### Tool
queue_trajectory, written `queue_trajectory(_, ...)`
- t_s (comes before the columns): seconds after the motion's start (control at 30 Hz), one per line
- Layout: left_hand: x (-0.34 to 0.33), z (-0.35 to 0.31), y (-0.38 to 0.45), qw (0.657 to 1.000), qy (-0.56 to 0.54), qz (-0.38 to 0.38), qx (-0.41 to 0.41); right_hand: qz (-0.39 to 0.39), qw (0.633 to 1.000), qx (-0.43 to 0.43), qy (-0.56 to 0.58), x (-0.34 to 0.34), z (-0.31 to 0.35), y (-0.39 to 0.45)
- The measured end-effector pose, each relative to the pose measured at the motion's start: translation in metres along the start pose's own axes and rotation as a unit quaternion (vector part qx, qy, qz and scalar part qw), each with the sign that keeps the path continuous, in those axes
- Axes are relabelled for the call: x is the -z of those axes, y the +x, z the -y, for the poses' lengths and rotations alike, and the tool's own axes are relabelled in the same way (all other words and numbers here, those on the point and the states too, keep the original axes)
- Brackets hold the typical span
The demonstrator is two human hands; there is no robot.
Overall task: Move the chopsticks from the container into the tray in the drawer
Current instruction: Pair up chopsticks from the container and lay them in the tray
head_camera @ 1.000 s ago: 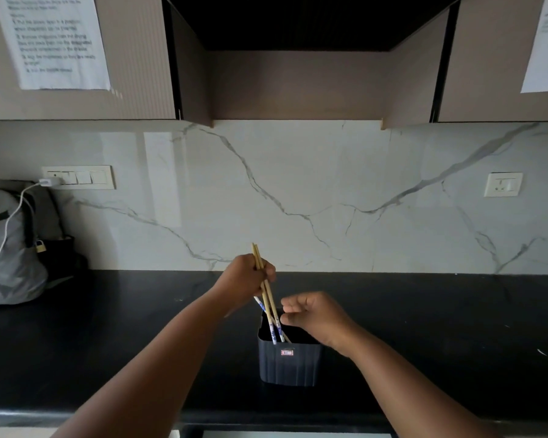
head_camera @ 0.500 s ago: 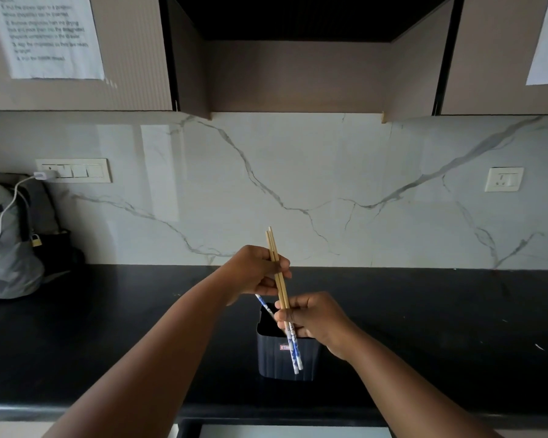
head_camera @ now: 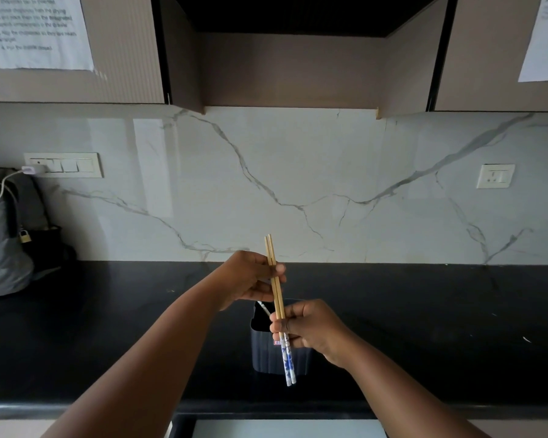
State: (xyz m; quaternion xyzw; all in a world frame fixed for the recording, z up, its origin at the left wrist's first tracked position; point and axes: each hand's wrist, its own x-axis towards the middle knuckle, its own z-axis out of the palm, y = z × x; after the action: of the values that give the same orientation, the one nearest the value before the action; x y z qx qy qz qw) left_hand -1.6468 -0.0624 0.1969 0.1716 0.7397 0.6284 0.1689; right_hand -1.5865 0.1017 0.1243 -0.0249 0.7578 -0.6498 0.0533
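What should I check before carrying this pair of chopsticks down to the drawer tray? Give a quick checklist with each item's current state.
1. Pair of chopsticks out of the container: ok, the patterned tips hang in front of its wall.
2. Left hand grips the upper part: ok.
3. Right hand pinches the lower part: ok.
4. The two sticks lie together, side by side: ok.
5. Container emptied: not ok, another stick still pokes out.
6. Drawer open with the tray ready: cannot tell, only a pale strip shows at the bottom edge.
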Motion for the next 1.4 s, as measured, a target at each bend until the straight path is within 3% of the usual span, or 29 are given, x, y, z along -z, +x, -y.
queue_trajectory(0.17,-0.004,0.012,0.003,1.000,0.002,-0.023,-0.011,-0.003,1.000,-0.010,-0.011,0.001,-0.004,-0.003)
queue_trajectory(0.33,0.000,0.035,0.008,0.986,0.019,-0.130,-0.101,-0.002,0.999,-0.022,-0.034,-0.001,-0.010,-0.003)
queue_trajectory(0.53,0.031,0.094,0.013,0.939,0.182,-0.253,-0.145,0.004,0.988,-0.036,-0.150,-0.007,-0.030,-0.002)
queue_trajectory(0.67,0.053,0.161,0.016,0.897,0.346,-0.247,-0.119,0.052,0.965,-0.064,-0.250,-0.017,-0.062,-0.007)
queue_trajectory(0.83,0.059,0.239,0.011,0.826,0.538,-0.116,0.123,0.130,0.912,-0.122,-0.369,-0.024,-0.123,-0.025)
queue_trajectory(0.93,0.064,0.271,0.005,0.776,0.600,-0.073,0.180,0.191,0.873,-0.138,-0.427,-0.025,-0.160,-0.038)
queue_trajectory(1.17,0.069,0.303,0.003,0.778,0.607,-0.122,0.105,0.207,0.783,-0.188,-0.556,-0.029,-0.228,-0.056)
queue_trajectory(1.4,0.073,0.305,0.001,0.785,0.600,-0.129,0.083,0.261,0.725,-0.229,-0.596,-0.043,-0.252,-0.044)
